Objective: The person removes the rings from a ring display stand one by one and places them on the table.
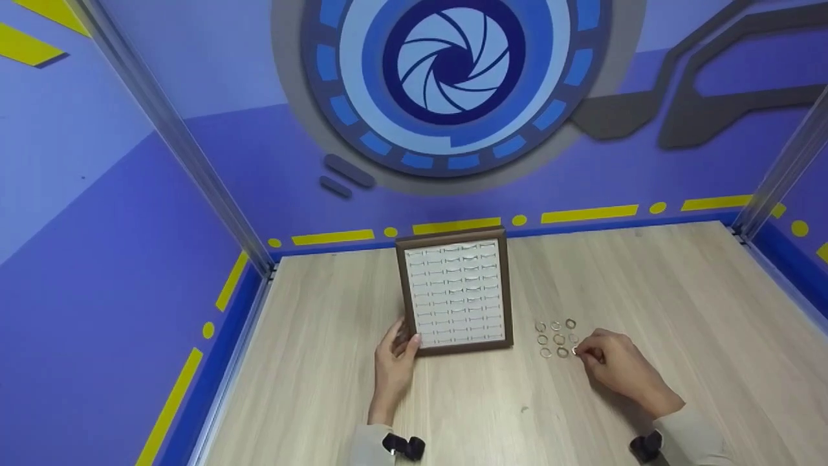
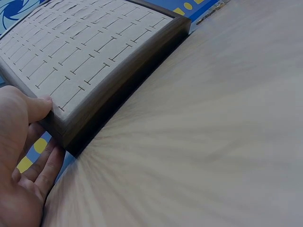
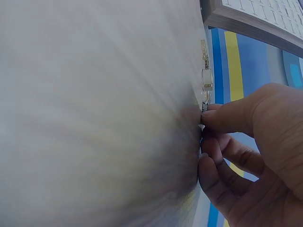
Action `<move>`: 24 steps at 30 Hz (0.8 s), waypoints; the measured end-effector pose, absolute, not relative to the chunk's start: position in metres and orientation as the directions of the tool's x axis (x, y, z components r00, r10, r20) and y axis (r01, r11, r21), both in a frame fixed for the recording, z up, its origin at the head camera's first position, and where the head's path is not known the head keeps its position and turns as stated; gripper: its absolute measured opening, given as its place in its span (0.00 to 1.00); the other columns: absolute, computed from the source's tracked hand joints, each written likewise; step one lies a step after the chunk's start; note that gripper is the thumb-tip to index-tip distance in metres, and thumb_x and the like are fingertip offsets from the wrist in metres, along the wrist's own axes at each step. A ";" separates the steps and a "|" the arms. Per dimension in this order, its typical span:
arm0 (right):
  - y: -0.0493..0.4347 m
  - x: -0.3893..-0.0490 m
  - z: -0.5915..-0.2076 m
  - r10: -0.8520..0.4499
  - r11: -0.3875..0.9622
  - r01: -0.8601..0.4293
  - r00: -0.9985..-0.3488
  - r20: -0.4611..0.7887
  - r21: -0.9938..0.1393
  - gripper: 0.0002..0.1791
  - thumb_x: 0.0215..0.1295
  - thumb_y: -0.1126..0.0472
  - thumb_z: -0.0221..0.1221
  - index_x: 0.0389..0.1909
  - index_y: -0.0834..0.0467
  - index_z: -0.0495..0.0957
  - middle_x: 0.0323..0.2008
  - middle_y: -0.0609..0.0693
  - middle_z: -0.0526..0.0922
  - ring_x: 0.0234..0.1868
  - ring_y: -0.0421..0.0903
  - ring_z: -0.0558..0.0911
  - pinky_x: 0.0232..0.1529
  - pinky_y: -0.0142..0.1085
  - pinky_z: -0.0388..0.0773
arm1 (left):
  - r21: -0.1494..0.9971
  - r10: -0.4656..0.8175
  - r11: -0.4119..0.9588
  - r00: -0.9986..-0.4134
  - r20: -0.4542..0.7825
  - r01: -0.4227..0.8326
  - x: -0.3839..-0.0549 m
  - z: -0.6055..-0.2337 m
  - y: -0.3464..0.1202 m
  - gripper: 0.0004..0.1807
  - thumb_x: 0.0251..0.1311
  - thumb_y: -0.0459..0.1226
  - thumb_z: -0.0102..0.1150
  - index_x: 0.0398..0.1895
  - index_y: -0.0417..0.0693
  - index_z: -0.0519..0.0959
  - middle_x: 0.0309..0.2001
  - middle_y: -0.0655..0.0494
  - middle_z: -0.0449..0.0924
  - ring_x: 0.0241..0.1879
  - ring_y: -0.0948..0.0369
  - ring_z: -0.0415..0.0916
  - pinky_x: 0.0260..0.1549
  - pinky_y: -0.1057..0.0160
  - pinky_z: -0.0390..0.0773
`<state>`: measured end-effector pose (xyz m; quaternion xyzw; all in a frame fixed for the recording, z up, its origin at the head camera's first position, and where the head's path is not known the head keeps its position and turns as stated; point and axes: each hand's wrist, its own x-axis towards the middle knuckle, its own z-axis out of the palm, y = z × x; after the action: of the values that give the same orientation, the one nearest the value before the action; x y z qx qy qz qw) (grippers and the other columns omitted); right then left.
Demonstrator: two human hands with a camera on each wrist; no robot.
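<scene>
A ring display tray [image 1: 456,298], wood-framed with a white slotted pad, stands tilted up on the table. Glints in its upper right slots look like seated rings. My left hand [image 1: 394,362] grips the tray's lower left corner, thumb on the front and fingers behind; the left wrist view shows this thumb [image 2: 40,108] on the pad's edge. To the tray's right, several loose rings [image 1: 559,339] lie in small rows. At their lower right, my right hand [image 1: 618,362] pinches a ring [image 1: 575,351] between thumb and index finger, low at the tabletop, mostly hidden by the fingertips.
The wooden table [image 1: 686,304] is bounded by a printed blue-purple back wall [image 1: 239,168] and side walls. Metal posts [image 1: 187,149] rise at the corners. A black band [image 1: 403,446] sits on the left wrist, another band [image 1: 647,446] on the right.
</scene>
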<state>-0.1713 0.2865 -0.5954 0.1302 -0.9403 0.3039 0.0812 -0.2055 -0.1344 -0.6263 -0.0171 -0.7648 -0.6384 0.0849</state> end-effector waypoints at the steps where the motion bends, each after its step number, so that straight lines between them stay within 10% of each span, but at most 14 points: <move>1: 0.286 -0.171 -0.595 -0.193 0.781 -0.289 -0.955 0.227 -0.553 0.10 0.60 0.76 0.68 0.34 0.58 0.91 0.27 0.42 0.79 0.26 0.33 0.71 0.24 0.27 0.73 | 0.974 -0.082 0.182 -0.985 0.154 0.137 -0.206 -0.627 -0.134 0.31 0.75 0.38 0.65 0.78 0.44 0.70 0.70 0.44 0.79 0.70 0.49 0.77 0.69 0.58 0.81; 24: 0.285 -0.169 -0.596 -0.099 0.712 -0.232 -0.968 0.232 -0.663 0.08 0.66 0.73 0.68 0.40 0.59 0.90 0.36 0.49 0.86 0.32 0.33 0.81 0.30 0.27 0.82 | 0.968 -0.012 0.244 -0.998 0.062 0.057 -0.205 -0.621 -0.137 0.34 0.77 0.41 0.62 0.80 0.41 0.65 0.73 0.37 0.72 0.73 0.43 0.73 0.73 0.48 0.77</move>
<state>-0.1689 0.2847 -0.5957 0.0898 -0.9207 0.3689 0.0898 -0.2051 -0.1368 -0.6210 -0.0142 -0.7883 -0.6145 0.0283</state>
